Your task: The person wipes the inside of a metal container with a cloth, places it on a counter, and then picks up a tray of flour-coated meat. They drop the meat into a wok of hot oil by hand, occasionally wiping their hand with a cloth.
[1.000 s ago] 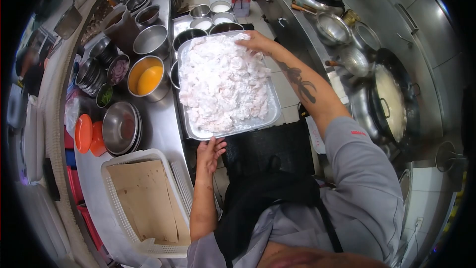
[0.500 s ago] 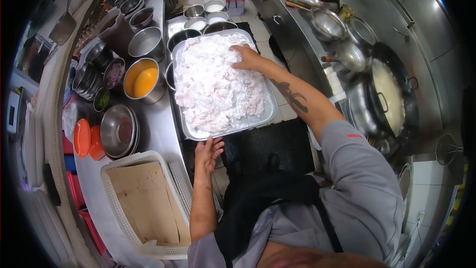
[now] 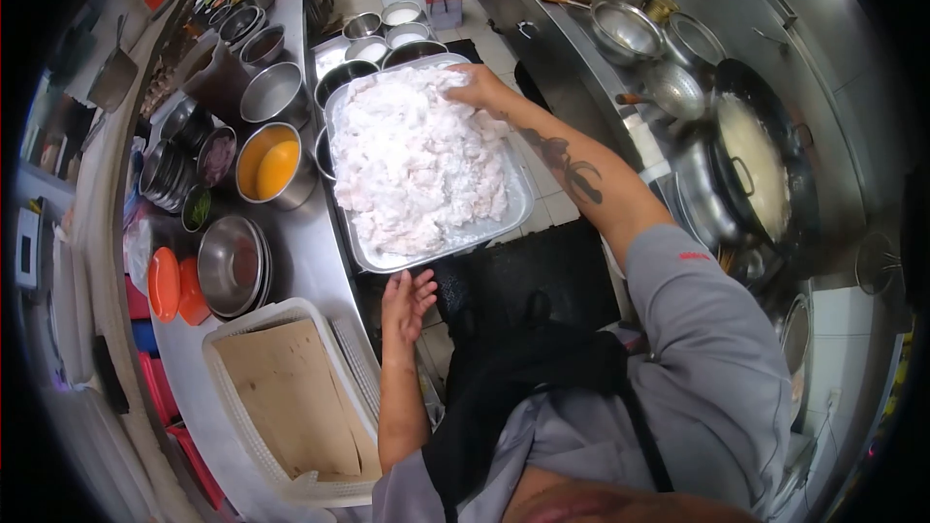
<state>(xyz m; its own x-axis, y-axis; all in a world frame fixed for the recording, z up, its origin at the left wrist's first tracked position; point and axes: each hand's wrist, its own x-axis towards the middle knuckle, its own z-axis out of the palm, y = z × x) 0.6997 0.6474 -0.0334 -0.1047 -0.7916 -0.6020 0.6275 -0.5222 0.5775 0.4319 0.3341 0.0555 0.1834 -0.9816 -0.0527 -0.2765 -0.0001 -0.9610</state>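
Observation:
A rectangular metal tray point(image 3: 518, 210) lies in front of me, heaped with pale pieces coated in white powder point(image 3: 417, 160), probably floured meat. At the tray's far right side, my right hand point(image 3: 473, 87) curls into the heap, its fingertips partly hidden by the powdery pieces. Just below the tray's near edge, my left hand point(image 3: 408, 305) is turned palm up with its fingers apart, holding nothing; its fingertips are close to the rim.
Left on the steel counter point(image 3: 308, 276) stand a pot of yellow-orange liquid point(image 3: 275, 167), stacked metal bowls point(image 3: 231, 266), an orange container point(image 3: 164, 283) and a white basket lined with cardboard point(image 3: 291, 397). Bowls of white powder point(image 3: 407, 34) sit beyond the tray. A wok point(image 3: 765, 155) holds pale liquid at right.
My left hand has dropped slightly away from the tray's near rim, its fingers more spread. My right hand has sunk a little deeper into the heap. The view has shifted slightly.

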